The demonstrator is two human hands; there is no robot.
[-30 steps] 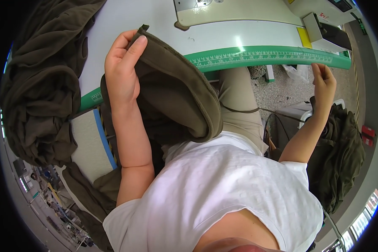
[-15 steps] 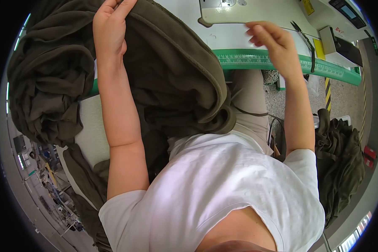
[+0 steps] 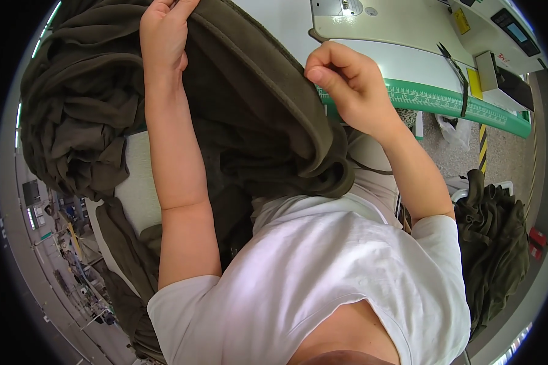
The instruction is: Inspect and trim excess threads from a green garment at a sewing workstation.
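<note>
- A worker in a white shirt (image 3: 310, 261) handles olive cloth (image 3: 256, 109) at a white tabletop (image 3: 280, 24).
- The left hand (image 3: 164, 36) pinches the edge of the cloth between thumb and fingers, its fingertips partly cut off at the top of the view.
- The right hand (image 3: 350, 82) is curled, thumb and forefinger drawn together at the cloth's right edge; whether they grip it cannot be told.
- The cloth spreads over the left part of the tabletop's front edge and drops in folds onto the worker's lap.
- A heap (image 3: 73, 134) of similar cloth bulges at the tabletop's left end.
- A green ruler strip (image 3: 432, 97) lines the front edge, passing beneath the right hand.
- Behind it stands a sewing machine (image 3: 396, 27), its pale bed set back from that edge.
- Toward the right corner, a black tool (image 3: 465, 100) lies across the strip, near a box (image 3: 508, 85).
- Beyond the front edge, at right, more dark fabric (image 3: 493, 255) hangs in a pile.
</note>
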